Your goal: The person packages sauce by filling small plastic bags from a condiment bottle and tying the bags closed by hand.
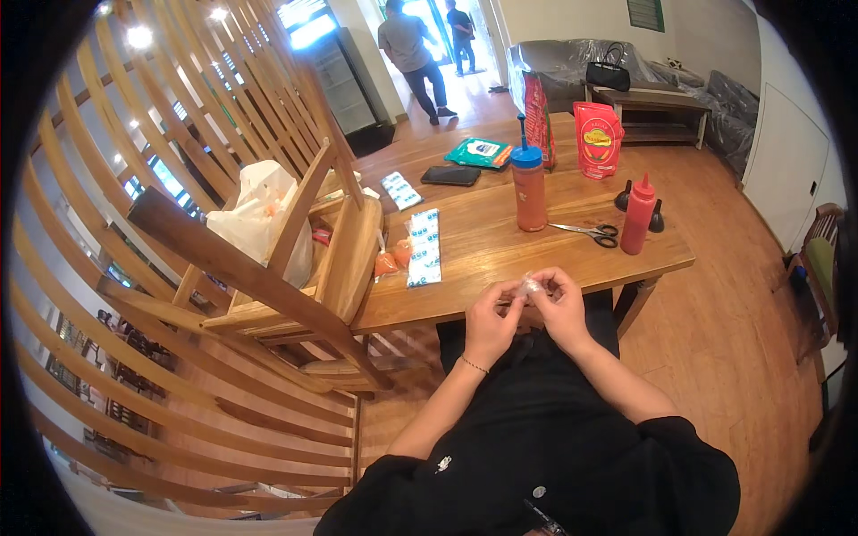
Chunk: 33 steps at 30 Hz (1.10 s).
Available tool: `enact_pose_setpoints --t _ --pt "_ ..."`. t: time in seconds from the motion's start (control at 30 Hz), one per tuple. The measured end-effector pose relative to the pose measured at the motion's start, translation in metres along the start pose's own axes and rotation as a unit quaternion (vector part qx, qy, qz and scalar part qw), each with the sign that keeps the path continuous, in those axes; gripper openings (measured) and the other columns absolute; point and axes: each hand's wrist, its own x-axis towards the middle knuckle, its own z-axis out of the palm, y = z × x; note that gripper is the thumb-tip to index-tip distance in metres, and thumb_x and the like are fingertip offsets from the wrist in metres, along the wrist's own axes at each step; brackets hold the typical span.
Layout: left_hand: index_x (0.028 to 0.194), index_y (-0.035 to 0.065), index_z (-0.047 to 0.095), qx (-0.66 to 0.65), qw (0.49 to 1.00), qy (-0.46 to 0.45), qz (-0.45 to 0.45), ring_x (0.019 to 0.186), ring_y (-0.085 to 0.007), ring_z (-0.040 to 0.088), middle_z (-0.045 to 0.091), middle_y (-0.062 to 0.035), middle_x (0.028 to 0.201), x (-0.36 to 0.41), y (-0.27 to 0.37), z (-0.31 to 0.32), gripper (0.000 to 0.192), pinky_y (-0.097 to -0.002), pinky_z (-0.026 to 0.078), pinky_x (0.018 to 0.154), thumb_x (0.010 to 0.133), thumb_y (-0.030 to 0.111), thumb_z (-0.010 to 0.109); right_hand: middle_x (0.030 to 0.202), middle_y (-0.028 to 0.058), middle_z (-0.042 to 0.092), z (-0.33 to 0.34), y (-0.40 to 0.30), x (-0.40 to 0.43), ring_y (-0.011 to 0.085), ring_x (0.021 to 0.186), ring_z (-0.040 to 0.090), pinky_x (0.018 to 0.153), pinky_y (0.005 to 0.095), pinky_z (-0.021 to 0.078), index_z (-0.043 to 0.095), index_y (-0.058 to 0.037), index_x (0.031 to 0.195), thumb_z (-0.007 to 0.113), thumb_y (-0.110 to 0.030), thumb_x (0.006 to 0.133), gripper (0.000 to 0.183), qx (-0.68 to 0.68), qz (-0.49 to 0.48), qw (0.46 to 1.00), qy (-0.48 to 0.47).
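Observation:
Both my hands meet just over the near edge of a wooden table point(469, 248). Between the fingertips of my left hand point(493, 318) and my right hand point(562, 309) is a small crumpled piece of clear plastic point(531, 284); what it holds, if anything, is too small to tell. Beyond the hands stand a blue-capped bottle of orange-red liquid point(529, 194) and a red squeeze bottle point(638, 218). Scissors with black handles point(593, 232) lie between the two bottles. Two black nozzle caps point(657, 216) sit beside the squeeze bottle.
Left on the table are white-and-blue sachet strips point(424, 248), small bags of orange sauce point(387, 262), a phone point(450, 175) and a green pack point(479, 153). Red pouches point(598, 141) stand farther back. A wooden chair point(295, 268) bearing a plastic bag point(261, 214) adjoins the left side. Two people stand near the doorway.

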Motion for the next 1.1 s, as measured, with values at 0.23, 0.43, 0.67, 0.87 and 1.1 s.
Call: enact_pose_setpoints --t 0.23,0.43,0.67,0.87,1.1 --pt "0.092 -0.0014 0.064 0.002 0.999 0.038 0.014 0.069 -0.0157 0.066 0.066 -0.0092 0.084 -0.003 0.003 0.004 0.011 -0.0267 0.052 0.06 0.088 0.009 0.066 0.083 0.0011 0.057 -0.001 -0.015 0.004 0.0065 0.075 0.054 0.068 0.0202 0.0452 0.055 -0.0015 0.091 0.061 0.001 0.083 0.01 -0.286 -0.089 0.954 0.011" --pt "0.089 0.0001 0.061 0.081 0.996 -0.043 -0.002 0.064 -0.0142 0.064 0.067 -0.0077 0.075 -0.004 -0.01 0.002 0.013 -0.027 0.051 0.059 0.087 0.011 0.067 0.08 0.0029 0.057 0.0 -0.003 0.004 0.0067 0.071 0.053 0.066 0.0212 0.0444 0.055 -0.001 0.089 0.063 0.001 0.08 0.012 -0.073 0.019 0.996 0.046" --pt "0.091 -0.0039 0.064 0.022 0.997 -0.038 -0.055 0.071 -0.0152 0.067 0.069 -0.0111 0.081 -0.001 -0.002 -0.005 0.012 -0.0253 0.053 0.062 0.085 0.005 0.07 0.079 0.0085 0.058 -0.007 0.001 0.004 0.0136 0.063 0.056 0.059 0.0268 0.0461 0.059 0.001 0.088 0.063 0.0 0.074 0.014 -0.235 -0.068 0.969 0.046" --pt "0.092 -0.0024 0.07 0.076 0.993 -0.019 0.089 0.069 -0.0164 0.067 0.068 -0.0104 0.083 0.001 -0.007 -0.008 0.011 -0.026 0.054 0.062 0.083 0.004 0.071 0.074 0.007 0.054 -0.005 -0.008 0.009 0.0147 0.06 0.052 0.058 0.0297 0.0439 0.061 0.0001 0.089 0.065 -0.002 0.073 0.017 -0.295 -0.098 0.95 0.007" --pt "0.098 -0.0026 0.069 0.025 0.998 -0.041 0.029 0.069 -0.012 0.064 0.067 -0.0069 0.083 0.002 -0.007 -0.006 0.014 -0.0242 0.053 0.06 0.086 0.005 0.068 0.065 0.0012 0.053 -0.02 0.012 0.026 0.0077 0.059 0.05 0.054 0.0233 0.0406 0.061 0.0013 0.089 0.069 -0.008 0.075 0.019 -0.065 0.084 0.994 -0.034"
